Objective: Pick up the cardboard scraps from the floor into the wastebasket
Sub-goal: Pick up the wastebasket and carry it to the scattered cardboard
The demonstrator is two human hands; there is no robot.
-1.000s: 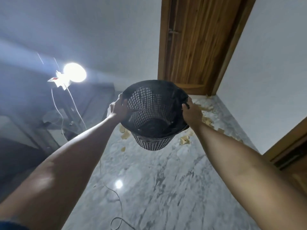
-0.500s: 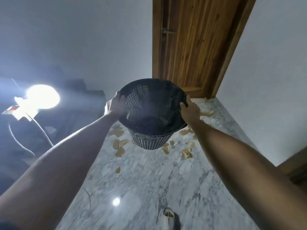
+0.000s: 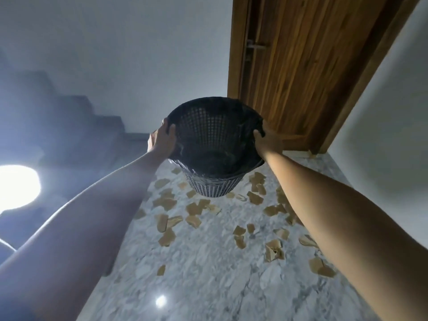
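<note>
Both hands grip the wastebasket by its rim, left hand and right hand opposite, so I carry it level above the cardboard scraps strewn across the marble floor by the wooden door.

Cardboard scraps litter the marble floor between walls; a wooden door closes the far end.

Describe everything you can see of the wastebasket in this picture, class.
The wastebasket is round, dark, lattice-walled plastic, tapering to a narrower base, with a thin dark liner folded over its rim. It is held in the air, tilted with its mouth toward the camera, above the scrap-strewn marble floor. The left hand and right hand grip opposite sides of the rim.
</note>
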